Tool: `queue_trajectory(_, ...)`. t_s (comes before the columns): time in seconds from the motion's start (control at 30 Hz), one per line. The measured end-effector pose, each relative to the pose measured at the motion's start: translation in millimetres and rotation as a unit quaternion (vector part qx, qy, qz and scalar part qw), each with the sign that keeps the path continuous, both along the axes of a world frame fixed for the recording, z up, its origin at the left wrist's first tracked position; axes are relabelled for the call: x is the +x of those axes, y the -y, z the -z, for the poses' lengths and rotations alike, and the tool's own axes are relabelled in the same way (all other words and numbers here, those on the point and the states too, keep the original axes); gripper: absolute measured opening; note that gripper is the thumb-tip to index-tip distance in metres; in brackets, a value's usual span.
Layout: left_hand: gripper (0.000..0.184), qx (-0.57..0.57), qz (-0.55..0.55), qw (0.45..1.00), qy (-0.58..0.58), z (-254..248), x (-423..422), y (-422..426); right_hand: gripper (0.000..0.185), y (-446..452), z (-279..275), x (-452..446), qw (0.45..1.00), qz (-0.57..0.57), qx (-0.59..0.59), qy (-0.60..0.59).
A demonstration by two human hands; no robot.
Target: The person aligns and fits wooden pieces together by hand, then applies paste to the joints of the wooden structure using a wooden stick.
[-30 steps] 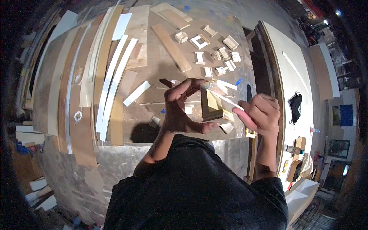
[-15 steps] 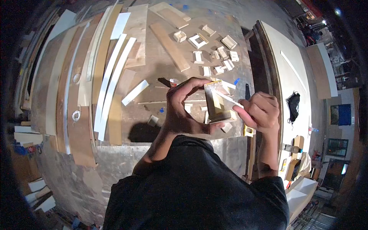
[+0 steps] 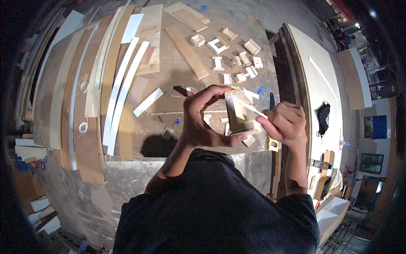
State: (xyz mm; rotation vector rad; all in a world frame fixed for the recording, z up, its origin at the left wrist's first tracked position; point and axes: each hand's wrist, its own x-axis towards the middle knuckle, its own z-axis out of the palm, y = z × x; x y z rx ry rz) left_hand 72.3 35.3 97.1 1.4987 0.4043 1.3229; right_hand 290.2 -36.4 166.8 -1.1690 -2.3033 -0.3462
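Note:
My left hand [image 3: 203, 120] grips a small wooden box-like piece [image 3: 242, 116] by its two ends, fingers at the far end and thumb at the near end. My right hand [image 3: 285, 123] is closed round a thin white strip [image 3: 253, 109], thumb and fingers pinching its right end. The strip's other end reaches into the wooden piece. Beyond my hands, several small wooden assemblies [image 3: 217, 45] lie on the worktable [image 3: 169, 91].
Long boards and white strips [image 3: 122, 91] cover the table's left side. A brown plank [image 3: 186, 53] lies at the back. To the right stands a pale bench [image 3: 315, 80] with a black item [image 3: 322, 119] and a bottle [image 3: 322, 164]. A yellow-handled saw [image 3: 273, 144] rests at the table's right edge.
The wooden piece has turned and shifted slightly right in my left hand since the earliest frame. The strip still reaches into it, at a slightly changed angle.

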Motion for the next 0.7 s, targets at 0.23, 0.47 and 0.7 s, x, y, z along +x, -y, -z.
queue_trajectory(0.23, 0.078, -0.003, -0.008, 1.000, 0.026, 1.2, -5.7, -5.1, 0.019, 1.5, 10.4, 7.9, 0.999, -0.022, -0.005, -0.031)
queue_trajectory(0.47, 0.079, 0.001, -0.006, 0.999, 0.034, 2.7, -1.1, -3.0, 0.020, -0.5, 15.1, -0.1, 0.999, -0.018, 0.012, -0.042)
queue_trajectory(0.7, 0.077, 0.018, -0.028, 0.999, 0.013, 5.4, -4.2, -5.4, 0.019, 7.5, 19.7, 3.2, 0.999, 0.020, 0.029, -0.006)
